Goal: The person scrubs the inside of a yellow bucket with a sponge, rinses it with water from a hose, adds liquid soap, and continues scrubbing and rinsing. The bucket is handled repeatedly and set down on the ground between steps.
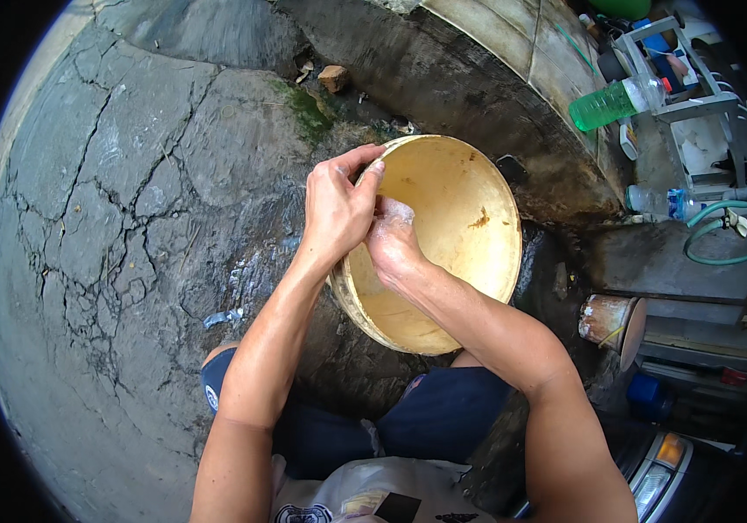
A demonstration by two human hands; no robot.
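A large round cream-yellow bucket point(460, 209) stands tilted in front of me, its open mouth facing up. Brown stains mark its inner wall. My left hand point(338, 202) grips the bucket's left rim, thumb over the edge and fingers bent around it. Just inside that rim my right hand point(393, 246) presses close to the wall, its fingers curled. White suds point(396, 211) cover the fingers of the right hand; whether a sponge or cloth is under them is hidden. The bucket's lower edge sits close to my knees.
Cracked wet concrete point(121, 174) spreads to the left. A small brick piece point(333, 78) lies beyond the bucket, by a raised tiled ledge point(513, 52). At right are a green bottle point(604, 106), a hose point(704, 228), a rusty paint can point(604, 321) and a vehicle headlight point(656, 479).
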